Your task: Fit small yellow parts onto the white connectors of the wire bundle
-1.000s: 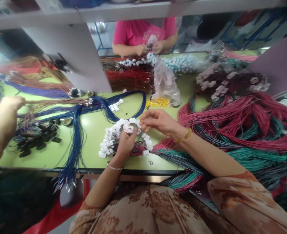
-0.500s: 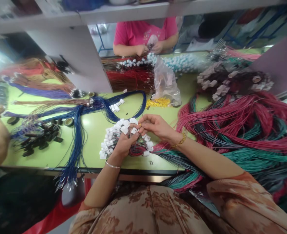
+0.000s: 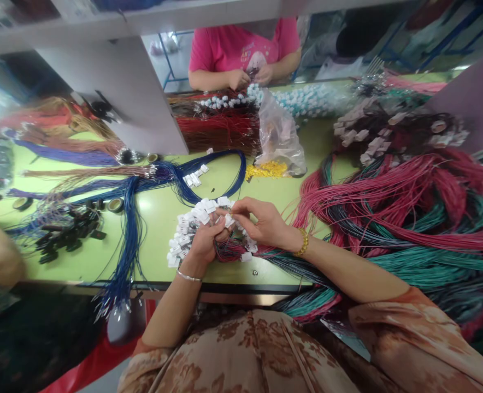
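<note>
Between the thumb and fingers of my left hand (image 3: pixel 205 240) is a white plastic connector (image 3: pixel 228 220) on thin wires. My right hand (image 3: pixel 264 222) comes in from the right, its thumb and forefinger pinched right at that connector. Whatever sits between those fingertips is too small to make out. A bunch of white connectors (image 3: pixel 181 240) lies heaped around my left hand, and one more white connector (image 3: pixel 246 256) rests below my right hand. Their red, green and black wires (image 3: pixel 280 262) run off to the right.
Small yellow parts (image 3: pixel 266 170) spill from a clear plastic bag (image 3: pixel 280 134) beyond my hands. Blue wires (image 3: pixel 130 234) hang over the table's front edge. Large red and green wire bundles (image 3: pixel 389 202) fill the right. Black connectors (image 3: pixel 71 232) lie left. A co-worker (image 3: pixel 245 54) sits opposite.
The small yellow piece seen at my right fingertips is no longer distinct. My right hand has shifted slightly, its fingers now closer around the connector. At the left edge, another person's arm has moved.
</note>
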The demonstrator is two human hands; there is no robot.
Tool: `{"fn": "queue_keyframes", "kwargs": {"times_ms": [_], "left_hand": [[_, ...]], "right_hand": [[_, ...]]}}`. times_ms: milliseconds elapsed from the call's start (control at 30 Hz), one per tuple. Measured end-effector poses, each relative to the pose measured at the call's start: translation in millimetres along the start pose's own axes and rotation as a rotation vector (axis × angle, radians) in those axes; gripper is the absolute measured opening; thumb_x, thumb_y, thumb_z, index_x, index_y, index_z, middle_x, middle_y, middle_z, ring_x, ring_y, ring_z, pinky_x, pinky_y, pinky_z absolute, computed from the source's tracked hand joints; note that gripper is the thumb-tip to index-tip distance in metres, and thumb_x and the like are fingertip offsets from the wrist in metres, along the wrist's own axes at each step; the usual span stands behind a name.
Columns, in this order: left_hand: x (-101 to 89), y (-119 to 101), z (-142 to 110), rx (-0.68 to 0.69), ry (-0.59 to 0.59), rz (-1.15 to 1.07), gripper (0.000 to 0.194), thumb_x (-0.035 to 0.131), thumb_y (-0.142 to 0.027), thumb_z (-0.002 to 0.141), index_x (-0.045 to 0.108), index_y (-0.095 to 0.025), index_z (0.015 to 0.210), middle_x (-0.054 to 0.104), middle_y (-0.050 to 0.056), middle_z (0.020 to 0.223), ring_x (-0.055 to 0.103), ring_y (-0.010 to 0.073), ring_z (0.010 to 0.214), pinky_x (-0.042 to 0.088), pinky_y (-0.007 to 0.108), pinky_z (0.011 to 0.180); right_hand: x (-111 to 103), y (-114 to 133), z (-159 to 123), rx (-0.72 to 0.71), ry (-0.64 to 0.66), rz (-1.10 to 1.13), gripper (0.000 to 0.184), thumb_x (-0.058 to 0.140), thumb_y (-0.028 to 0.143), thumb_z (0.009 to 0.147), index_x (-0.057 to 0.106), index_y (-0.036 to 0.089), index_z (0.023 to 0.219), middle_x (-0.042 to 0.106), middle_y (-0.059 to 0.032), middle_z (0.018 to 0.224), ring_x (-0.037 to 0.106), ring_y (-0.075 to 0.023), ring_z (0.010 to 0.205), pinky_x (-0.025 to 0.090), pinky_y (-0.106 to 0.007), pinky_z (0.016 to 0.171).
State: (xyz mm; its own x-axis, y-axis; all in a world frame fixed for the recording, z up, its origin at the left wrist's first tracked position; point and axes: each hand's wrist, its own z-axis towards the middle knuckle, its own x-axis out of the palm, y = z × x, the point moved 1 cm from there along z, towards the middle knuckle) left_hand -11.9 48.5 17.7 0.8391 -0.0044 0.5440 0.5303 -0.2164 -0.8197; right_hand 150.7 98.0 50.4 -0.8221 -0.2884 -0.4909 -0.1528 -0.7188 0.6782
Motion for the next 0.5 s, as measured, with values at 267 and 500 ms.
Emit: {"fn": "queue_keyframes", "kwargs": {"times_ms": [267,500], "left_hand": [[-5.2,0.8,0.2,-0.054,-0.019,-0.007,0.037,0.084,-0.039,0.072,0.061,-0.014,0.084,0.043,-0.007,0.053,0.022,0.0,0.039,0.011,0.016,0.042],[-9.5,0.6,2.2,-0.102,0.026,-0.021,0.038,0.086,-0.041,0.069,0.062,-0.014,0.082,0.05,-0.004,0.056,0.022,-0.0003,0.04,0.009,0.016,0.042]], "right_hand": [[0.7,3.2,-2.4,0.029,0.031,-0.031,0.008,0.052,0.024,0.095,0.059,0.022,0.092,0.069,-0.0033,0.082,0.059,-0.0142,0.067,0.047,-0.027,0.066],[4.2,3.5,-5.0,0.076,-0.017,0.068,0.002,0.057,0.024,0.092,0.055,0.023,0.092,0.068,-0.0007,0.078,0.06,-0.0133,0.064,0.046,-0.026,0.064]]}}
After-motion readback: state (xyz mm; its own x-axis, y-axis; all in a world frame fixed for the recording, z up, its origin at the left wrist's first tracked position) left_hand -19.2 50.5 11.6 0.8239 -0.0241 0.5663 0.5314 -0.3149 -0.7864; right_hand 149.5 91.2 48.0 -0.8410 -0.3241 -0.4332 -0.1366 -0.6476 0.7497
